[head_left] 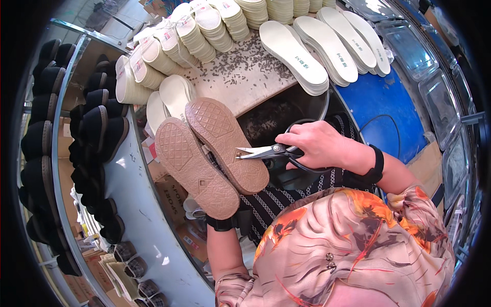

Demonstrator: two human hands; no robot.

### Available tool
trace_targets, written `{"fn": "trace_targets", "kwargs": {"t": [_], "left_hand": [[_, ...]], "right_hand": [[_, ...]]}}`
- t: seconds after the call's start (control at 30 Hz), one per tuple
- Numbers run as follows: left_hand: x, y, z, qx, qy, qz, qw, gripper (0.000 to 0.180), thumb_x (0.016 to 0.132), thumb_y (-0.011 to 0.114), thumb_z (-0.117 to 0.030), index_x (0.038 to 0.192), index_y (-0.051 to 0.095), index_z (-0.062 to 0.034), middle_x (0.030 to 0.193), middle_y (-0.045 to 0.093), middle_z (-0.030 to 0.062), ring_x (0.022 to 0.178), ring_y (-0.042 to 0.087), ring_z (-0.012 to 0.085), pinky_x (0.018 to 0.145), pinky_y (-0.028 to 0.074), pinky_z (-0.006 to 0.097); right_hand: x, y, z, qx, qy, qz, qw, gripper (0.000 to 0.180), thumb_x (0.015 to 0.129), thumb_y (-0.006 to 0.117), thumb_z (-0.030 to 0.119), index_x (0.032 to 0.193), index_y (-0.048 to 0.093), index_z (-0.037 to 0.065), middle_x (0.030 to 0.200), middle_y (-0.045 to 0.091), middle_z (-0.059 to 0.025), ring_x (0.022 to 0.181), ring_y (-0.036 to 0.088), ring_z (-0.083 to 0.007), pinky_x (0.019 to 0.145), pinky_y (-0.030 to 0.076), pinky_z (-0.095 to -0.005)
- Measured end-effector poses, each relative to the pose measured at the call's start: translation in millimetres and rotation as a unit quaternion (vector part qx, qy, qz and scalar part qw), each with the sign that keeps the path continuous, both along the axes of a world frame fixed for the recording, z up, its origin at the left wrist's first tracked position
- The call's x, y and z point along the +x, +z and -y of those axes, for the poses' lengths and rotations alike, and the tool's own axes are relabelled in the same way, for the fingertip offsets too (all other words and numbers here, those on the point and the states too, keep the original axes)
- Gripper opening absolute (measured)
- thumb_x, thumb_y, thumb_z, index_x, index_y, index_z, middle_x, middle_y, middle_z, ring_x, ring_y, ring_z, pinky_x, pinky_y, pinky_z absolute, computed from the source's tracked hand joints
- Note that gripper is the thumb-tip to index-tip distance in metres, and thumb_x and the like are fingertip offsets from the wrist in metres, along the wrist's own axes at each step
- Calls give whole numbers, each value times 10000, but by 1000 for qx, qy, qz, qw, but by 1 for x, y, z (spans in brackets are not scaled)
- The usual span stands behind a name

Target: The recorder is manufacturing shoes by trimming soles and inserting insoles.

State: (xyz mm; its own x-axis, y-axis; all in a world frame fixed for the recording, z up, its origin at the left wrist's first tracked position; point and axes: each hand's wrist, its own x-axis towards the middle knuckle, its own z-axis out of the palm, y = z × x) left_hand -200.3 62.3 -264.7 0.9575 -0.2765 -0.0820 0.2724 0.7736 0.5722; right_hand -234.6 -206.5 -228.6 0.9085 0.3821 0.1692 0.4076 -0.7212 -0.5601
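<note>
A pair of shoes shows its brown textured soles, the left sole (197,166) overlapping the right sole (230,143) side by side. My left forearm (225,250), with a dark wristband, runs up under them. The shoes hide my left hand, which holds them up from beneath. My right hand (317,146) is closed around the black handles of a pair of scissors (263,152). The slightly parted blade tips lie at a small square mark on the right sole.
Bundled stacks of cream insoles (194,38) line the worktable (266,94), among scattered small dark bits. Loose insoles (302,59) stand beside a blue surface (388,107). Black shoes (94,128) fill a rack on the left. Clear plastic boxes (409,48) line the right.
</note>
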Motion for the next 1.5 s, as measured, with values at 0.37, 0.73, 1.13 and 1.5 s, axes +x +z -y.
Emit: {"fn": "trace_targets", "kwargs": {"t": [0.37,0.73,1.13,1.5], "left_hand": [[-12,-28,0,109,-14,-20,994,560,903,443,-414,1329,344,-65,1310,421,152,1175,438,328,971,391,478],[15,-14,30,240,-20,-103,965,365,943,380,-267,1213,438,-27,1120,557,110,972,564,183,827,480,324],[11,36,75,806,-90,331,483,519,789,637,-272,1152,448,47,829,598,264,755,579,426,719,453,474],[69,110,15,712,-254,357,549,465,808,623,-257,1182,498,-11,927,609,206,817,605,341,734,490,379]], "right_hand": [[0,-11,4,22,50,-170,984,405,697,713,300,1004,579,71,696,589,-113,668,609,-317,600,489,-395],[-7,5,12,115,42,-96,988,411,716,703,336,1009,581,75,705,611,-114,641,613,-304,585,489,-383],[-107,-40,221,288,-590,-180,732,309,828,593,311,1000,556,57,547,520,-35,385,480,-88,331,361,-226],[-103,-83,310,-258,-539,-122,792,501,634,642,103,1121,528,100,884,618,-202,870,585,-383,759,468,-464]]}}
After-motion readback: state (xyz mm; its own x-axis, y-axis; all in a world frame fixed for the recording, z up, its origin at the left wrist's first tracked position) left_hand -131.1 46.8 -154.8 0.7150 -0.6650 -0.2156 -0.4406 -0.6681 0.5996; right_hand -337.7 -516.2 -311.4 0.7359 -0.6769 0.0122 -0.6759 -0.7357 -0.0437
